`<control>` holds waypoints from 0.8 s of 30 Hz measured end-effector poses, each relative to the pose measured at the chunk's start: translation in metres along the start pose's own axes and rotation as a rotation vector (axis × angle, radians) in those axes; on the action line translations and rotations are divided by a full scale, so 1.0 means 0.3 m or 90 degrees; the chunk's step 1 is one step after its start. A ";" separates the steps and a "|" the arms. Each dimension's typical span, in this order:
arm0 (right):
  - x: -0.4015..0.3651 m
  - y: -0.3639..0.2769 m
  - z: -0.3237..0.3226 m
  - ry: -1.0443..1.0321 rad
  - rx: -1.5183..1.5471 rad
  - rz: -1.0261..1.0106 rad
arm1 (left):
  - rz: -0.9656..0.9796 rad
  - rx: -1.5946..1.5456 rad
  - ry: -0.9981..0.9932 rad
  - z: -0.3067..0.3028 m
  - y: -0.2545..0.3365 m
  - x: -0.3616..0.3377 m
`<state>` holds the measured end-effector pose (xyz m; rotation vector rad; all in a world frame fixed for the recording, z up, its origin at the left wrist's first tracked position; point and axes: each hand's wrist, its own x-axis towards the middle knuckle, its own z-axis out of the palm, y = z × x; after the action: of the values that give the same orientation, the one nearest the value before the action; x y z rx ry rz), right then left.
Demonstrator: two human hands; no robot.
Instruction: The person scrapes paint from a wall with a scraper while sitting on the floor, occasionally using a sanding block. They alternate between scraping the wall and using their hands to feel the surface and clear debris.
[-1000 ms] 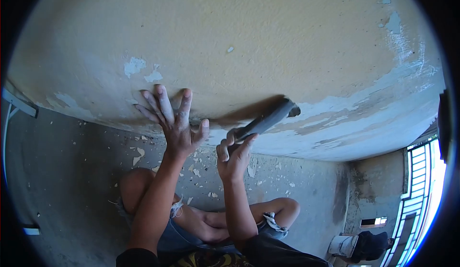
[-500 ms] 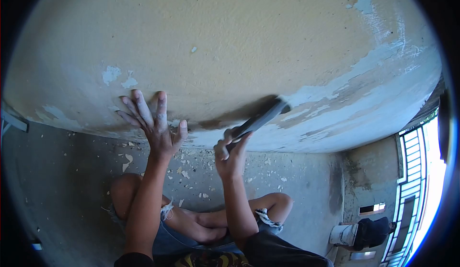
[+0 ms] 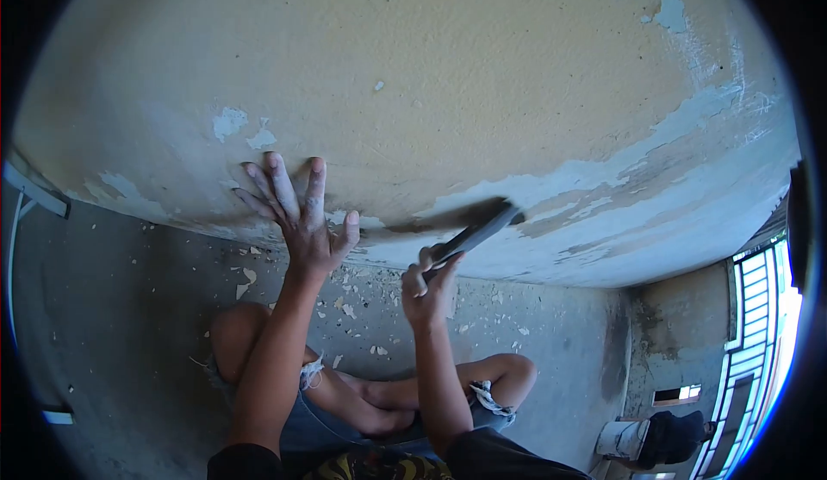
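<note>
My left hand [image 3: 306, 226] rests on the wall [image 3: 413, 66] with its fingers spread. Whitish dust coats those fingers. In my right hand [image 3: 431, 286] is a long, dark, flat scraper [image 3: 474, 239], gripped near its lower end. Its far end slants up to the right, at the lower wall beside a pale bare patch [image 3: 551, 178]. The blade's exact contact with the wall is hard to make out. Yellowish paint covers most of the wall, and along the bottom it has come away in ragged areas.
Paint flakes [image 3: 345, 308] litter the grey floor [image 3: 568, 342] along the wall's foot, before my crossed legs [image 3: 362, 394]. At the right, another person [image 3: 672, 439] is by a whitish container [image 3: 622, 439], near a barred window [image 3: 748, 333]. A pale metal frame [image 3: 34, 189] stands far left.
The view has shifted, so the wall appears farther right. My right hand has brought the scraper lower on the wall; pale surface shows above its tip. My left hand keeps its place.
</note>
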<state>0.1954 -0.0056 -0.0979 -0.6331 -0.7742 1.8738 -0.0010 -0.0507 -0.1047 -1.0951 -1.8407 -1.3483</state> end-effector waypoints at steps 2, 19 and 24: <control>-0.068 0.170 -0.084 0.143 -0.038 0.144 | 0.001 0.007 0.003 0.000 0.000 0.000; -0.092 0.404 -0.239 0.130 -0.008 0.182 | -0.006 -0.039 0.000 0.001 -0.008 0.006; 0.066 0.062 -0.070 0.055 0.064 -0.032 | -0.012 -0.059 0.028 0.018 -0.018 -0.006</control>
<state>0.1917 0.0114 -0.1274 -0.6209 -0.6314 1.8150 -0.0047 -0.0470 -0.1102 -1.0888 -1.7766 -1.4692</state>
